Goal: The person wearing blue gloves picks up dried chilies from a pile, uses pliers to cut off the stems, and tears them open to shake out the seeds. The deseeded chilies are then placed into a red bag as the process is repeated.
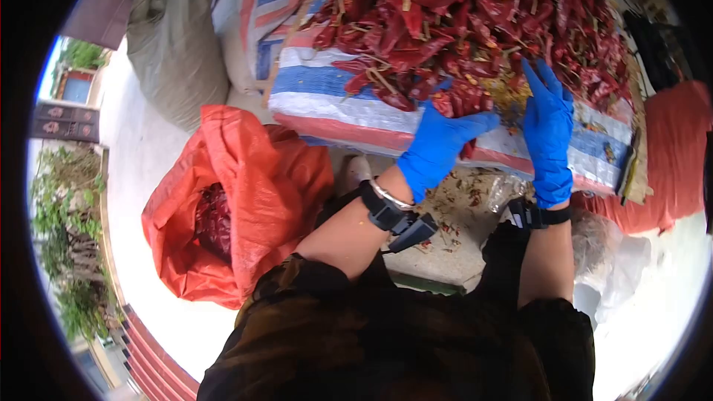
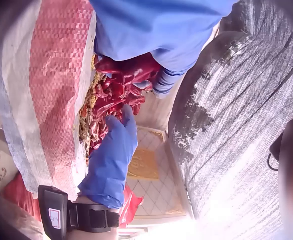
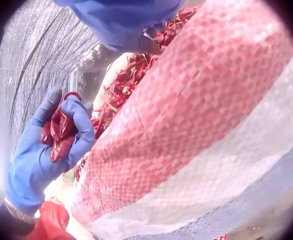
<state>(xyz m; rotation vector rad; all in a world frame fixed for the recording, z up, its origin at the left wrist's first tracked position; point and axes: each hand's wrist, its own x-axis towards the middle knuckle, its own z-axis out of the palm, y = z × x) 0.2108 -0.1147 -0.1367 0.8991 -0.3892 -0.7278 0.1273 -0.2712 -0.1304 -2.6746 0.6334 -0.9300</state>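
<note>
Dried red chilies [image 1: 475, 15] lie in a heap on a striped woven sack [image 1: 327, 78] in the head view. My left hand [image 1: 444, 141], in a blue glove, grips a small bunch of chilies [image 3: 61, 131] at the heap's near edge; the right wrist view shows its fingers curled round them. My right hand [image 1: 548, 130], gloved too, reaches over the heap's near right part with its fingers extended and spread. In the left wrist view, the right hand's fingertips are right at the chilies [image 2: 117, 95].
An open red sack [image 1: 245, 200] with chilies inside stands at the left. Behind it is a full grey-green sack [image 1: 174, 52]. Another red sack [image 1: 676, 156] stands at the right, near clear plastic bags [image 1: 616, 267]. Chili scraps [image 1: 445, 230] litter the ground below.
</note>
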